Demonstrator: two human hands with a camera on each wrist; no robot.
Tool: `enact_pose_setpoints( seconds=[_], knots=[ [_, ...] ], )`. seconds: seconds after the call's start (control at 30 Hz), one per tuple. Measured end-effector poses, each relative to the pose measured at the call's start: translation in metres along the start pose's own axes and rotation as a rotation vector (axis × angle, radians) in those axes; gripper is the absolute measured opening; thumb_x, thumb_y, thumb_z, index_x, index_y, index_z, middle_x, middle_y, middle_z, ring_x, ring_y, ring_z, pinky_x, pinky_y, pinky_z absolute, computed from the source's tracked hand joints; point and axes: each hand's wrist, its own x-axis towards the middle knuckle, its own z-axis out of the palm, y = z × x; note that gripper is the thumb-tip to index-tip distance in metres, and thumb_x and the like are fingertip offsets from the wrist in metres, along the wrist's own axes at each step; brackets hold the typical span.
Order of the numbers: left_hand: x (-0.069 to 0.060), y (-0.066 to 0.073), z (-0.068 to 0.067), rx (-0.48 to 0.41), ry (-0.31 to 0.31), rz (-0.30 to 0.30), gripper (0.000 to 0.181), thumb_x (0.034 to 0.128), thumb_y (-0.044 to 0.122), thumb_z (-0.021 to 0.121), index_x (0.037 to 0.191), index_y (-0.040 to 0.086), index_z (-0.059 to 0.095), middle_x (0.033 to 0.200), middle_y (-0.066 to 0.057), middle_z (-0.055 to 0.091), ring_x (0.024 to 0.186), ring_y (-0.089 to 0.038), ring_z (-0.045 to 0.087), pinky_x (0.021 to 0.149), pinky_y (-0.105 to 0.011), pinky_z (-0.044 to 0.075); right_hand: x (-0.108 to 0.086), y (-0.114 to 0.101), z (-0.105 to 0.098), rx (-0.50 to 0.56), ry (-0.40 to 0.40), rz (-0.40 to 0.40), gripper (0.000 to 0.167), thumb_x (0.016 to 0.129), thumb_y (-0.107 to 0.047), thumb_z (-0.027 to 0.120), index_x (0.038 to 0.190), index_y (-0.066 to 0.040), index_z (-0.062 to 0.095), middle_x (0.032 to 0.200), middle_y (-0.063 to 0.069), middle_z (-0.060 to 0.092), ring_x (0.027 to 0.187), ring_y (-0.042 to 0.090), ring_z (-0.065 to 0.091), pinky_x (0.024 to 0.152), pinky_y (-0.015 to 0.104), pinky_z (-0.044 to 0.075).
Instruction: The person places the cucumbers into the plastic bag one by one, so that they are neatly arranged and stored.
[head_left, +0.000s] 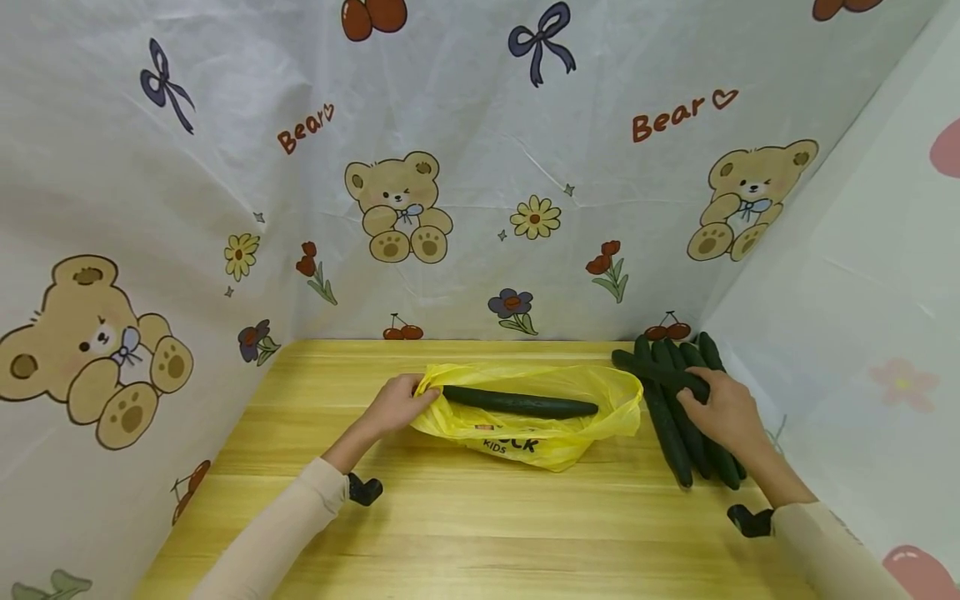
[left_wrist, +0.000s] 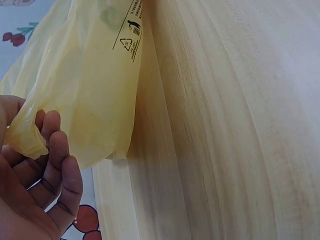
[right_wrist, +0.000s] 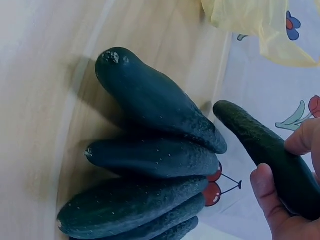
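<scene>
A yellow plastic bag (head_left: 540, 446) lies with its mouth spread on the wooden table, and one dark green cucumber (head_left: 525, 403) rests inside it. My left hand (head_left: 397, 406) pinches the bag's left edge; in the left wrist view the fingers (left_wrist: 59, 145) curl around the gathered plastic. My right hand (head_left: 723, 408) grips another cucumber (right_wrist: 270, 150) near its right end, its far end pointing toward the bag. Below that held cucumber, several more cucumbers (right_wrist: 155, 100) lie side by side at the right of the table.
The wooden table (head_left: 450, 533) ends at a back wall covered by a bear-print sheet (head_left: 480, 292). A white sheet (head_left: 840, 333) hangs close beside the cucumbers on the right. Black wrist-worn pieces (head_left: 366, 490) show at both sleeves.
</scene>
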Motion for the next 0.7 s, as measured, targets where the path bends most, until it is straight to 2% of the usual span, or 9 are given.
enact_pose_setpoints(
  seconds=[0.1,0.2,0.3,0.5,0.6,0.7],
  knots=[
    [-0.001,0.002,-0.001,0.001,0.003,0.000,0.021,0.1096,0.032,0.063,0.104,0.013,0.072,0.070,-0.001,0.059,0.058,-0.012,0.049,0.055,-0.028,0.040,0.000,0.000,-0.004,-0.002,0.011,-0.016,0.049,0.106,-0.024,0.058,0.146,0.004,0.058,0.120,0.036,0.064,0.044,0.017,0.040,0.046,0.034,0.037],
    [-0.001,0.003,-0.001,0.009,0.006,-0.003,0.021,0.1095,0.033,0.063,0.103,0.014,0.071,0.071,0.000,0.060,0.058,-0.012,0.049,0.055,-0.027,0.040,0.001,-0.004,-0.010,-0.005,-0.002,-0.022,0.050,0.106,-0.024,0.059,0.148,0.003,0.057,0.122,0.035,0.064,0.045,0.016,0.040,0.047,0.034,0.037],
    [-0.002,0.003,-0.001,0.007,0.004,-0.008,0.022,0.1094,0.034,0.063,0.103,0.014,0.071,0.071,-0.001,0.059,0.057,-0.012,0.049,0.054,-0.027,0.040,0.001,-0.009,-0.018,-0.009,-0.011,-0.032,0.051,0.107,-0.025,0.059,0.149,0.003,0.057,0.123,0.035,0.064,0.046,0.017,0.041,0.049,0.034,0.037],
    [-0.002,0.002,-0.002,0.006,0.018,-0.001,0.023,0.1089,0.034,0.064,0.098,0.015,0.070,0.068,0.001,0.054,0.057,-0.012,0.046,0.055,-0.027,0.038,0.000,-0.015,-0.030,-0.022,-0.005,-0.058,0.049,0.107,-0.025,0.060,0.148,0.002,0.058,0.115,0.031,0.066,0.048,0.015,0.043,0.051,0.033,0.037],
    [-0.002,0.001,-0.001,0.015,0.024,0.002,0.024,0.1086,0.034,0.064,0.095,0.015,0.068,0.068,0.001,0.051,0.057,-0.011,0.044,0.055,-0.027,0.038,0.000,-0.018,-0.035,-0.035,0.009,-0.086,0.048,0.106,-0.024,0.062,0.147,0.001,0.060,0.130,0.034,0.065,0.053,0.014,0.045,0.057,0.033,0.039],
    [-0.002,0.001,-0.001,0.020,0.023,0.000,0.024,0.1083,0.034,0.064,0.094,0.015,0.068,0.068,0.002,0.051,0.057,-0.011,0.044,0.056,-0.027,0.038,-0.001,-0.023,-0.040,-0.043,0.024,-0.116,0.047,0.104,-0.023,0.065,0.145,0.001,0.061,0.135,0.035,0.063,0.058,0.013,0.049,0.062,0.035,0.042]
  ],
)
